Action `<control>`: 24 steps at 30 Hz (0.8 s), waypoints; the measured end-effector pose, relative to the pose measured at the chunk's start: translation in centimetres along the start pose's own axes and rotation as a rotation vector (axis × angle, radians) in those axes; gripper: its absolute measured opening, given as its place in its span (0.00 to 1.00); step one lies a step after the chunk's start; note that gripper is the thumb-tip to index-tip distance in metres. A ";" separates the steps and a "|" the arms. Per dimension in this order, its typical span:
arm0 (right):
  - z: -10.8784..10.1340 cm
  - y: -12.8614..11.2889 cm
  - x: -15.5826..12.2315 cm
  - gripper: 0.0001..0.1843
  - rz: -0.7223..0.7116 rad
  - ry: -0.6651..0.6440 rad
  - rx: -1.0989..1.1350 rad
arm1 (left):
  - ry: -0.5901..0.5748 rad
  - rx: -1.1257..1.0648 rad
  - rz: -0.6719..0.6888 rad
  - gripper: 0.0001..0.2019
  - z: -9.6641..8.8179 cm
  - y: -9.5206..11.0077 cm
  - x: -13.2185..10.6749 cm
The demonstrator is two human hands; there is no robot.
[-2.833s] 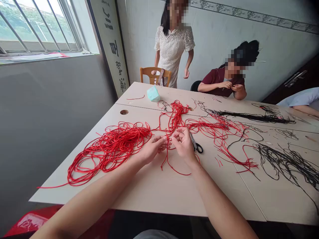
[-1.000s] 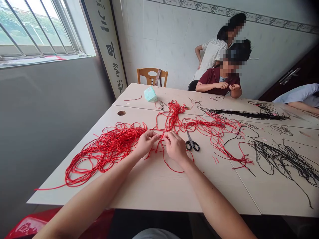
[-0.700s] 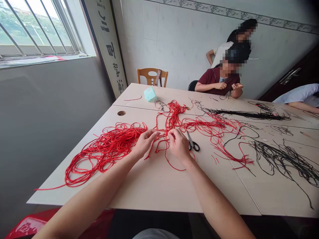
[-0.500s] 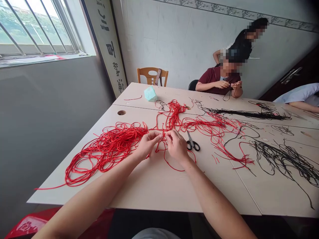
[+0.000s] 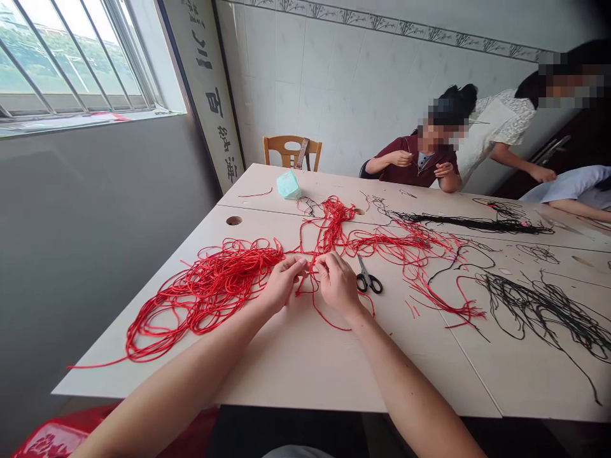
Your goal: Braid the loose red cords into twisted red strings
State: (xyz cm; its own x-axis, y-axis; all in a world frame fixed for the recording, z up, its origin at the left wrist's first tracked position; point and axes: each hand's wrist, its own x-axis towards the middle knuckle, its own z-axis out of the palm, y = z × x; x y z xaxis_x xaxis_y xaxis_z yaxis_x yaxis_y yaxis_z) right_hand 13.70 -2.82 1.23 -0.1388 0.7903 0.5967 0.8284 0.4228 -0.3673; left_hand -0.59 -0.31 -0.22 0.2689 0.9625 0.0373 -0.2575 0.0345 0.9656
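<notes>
My left hand [image 5: 285, 280] pinches a red cord [image 5: 312, 264] between thumb and fingers, just above the table. Close beside it, my right hand [image 5: 337, 278] is closed with its fingertips on the same cord. Loose cord ends hang between the hands and curve over the tabletop below. A large loose heap of red cords [image 5: 210, 286] lies left of my left hand. Beyond my hands is a bundle of knotted red cords [image 5: 337, 219]. A pair of scissors [image 5: 368, 280] with black handles rests right of my right hand.
More red cords [image 5: 386, 242] and several black cords [image 5: 548, 305] spread to the right on the table [image 5: 296, 375]. A pale green box [image 5: 288, 185] stands near the far edge. A person in maroon [image 5: 410, 159] sits opposite; another stands behind. A wooden chair [image 5: 292, 147] is at the far side.
My hands have moved slightly apart at the cord. Across the table, the seated person's hands have separated, and the standing person has moved to the right.
</notes>
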 end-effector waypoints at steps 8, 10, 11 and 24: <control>0.2 0.0 -0.2 0.08 0.070 -0.008 0.178 | -0.044 0.073 0.002 0.17 -0.9 0.0 0.4; 0.1 0.1 0.1 0.11 0.169 0.027 0.317 | -0.068 0.113 0.025 0.17 -0.8 0.2 0.3; 0.0 0.1 0.3 0.13 0.219 0.028 0.396 | -0.088 0.141 0.029 0.17 -0.7 0.3 0.2; 1.4 0.3 5.1 0.17 0.353 0.107 0.464 | -0.163 0.186 0.083 0.15 -0.3 1.6 -0.3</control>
State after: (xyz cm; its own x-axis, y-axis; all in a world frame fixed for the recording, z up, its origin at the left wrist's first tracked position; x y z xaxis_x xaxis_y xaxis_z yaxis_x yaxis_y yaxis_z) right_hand 12.48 1.93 3.21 0.1774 0.8799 0.4409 0.4868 0.3108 -0.8163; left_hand -1.38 -0.41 1.22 0.4041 0.9032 0.1448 -0.1140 -0.1073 0.9877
